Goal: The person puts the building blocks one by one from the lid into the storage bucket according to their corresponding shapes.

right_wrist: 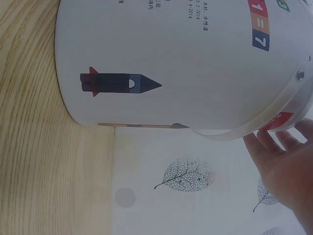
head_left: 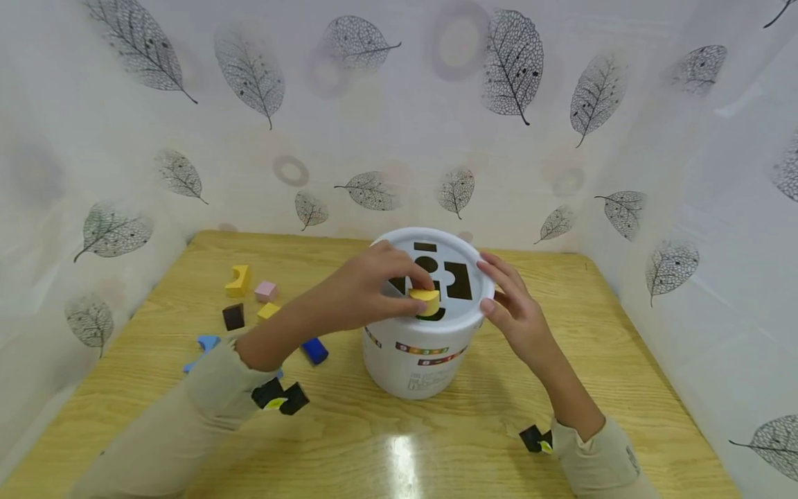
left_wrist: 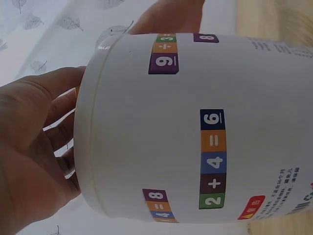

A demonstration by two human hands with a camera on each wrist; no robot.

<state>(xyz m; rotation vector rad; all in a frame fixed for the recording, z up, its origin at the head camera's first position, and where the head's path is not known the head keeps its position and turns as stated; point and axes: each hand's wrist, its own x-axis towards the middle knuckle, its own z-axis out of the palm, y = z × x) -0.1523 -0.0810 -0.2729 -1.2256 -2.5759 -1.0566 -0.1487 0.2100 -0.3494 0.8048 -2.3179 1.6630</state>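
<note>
A white bucket (head_left: 411, 367) stands upright, its lid (head_left: 474, 315) cut with dark shaped holes. Over the lid's near part my left hand (head_left: 368, 287) pinches a yellow curved block (head_left: 425, 299) between thumb and fingers, right at a dark curved hole. Whether the block touches the lid I cannot tell. My right hand (head_left: 520, 319) rests its fingertips and thumb against the lid's right rim. In the left wrist view the left hand (left_wrist: 39, 142) reaches behind the rim, which hides the block. The right wrist view shows the right hand (right_wrist: 288, 166) touching the lid's edge.
Left of the bucket lie loose blocks: a yellow arch (head_left: 238, 281), a pink cube (head_left: 265, 291), a dark brown block (head_left: 233, 317), a small yellow block (head_left: 268, 311), a light blue arch (head_left: 208, 343) and a dark blue block (head_left: 314, 351). A leaf-patterned curtain (head_left: 399, 138) surrounds the wooden table (head_left: 474, 443).
</note>
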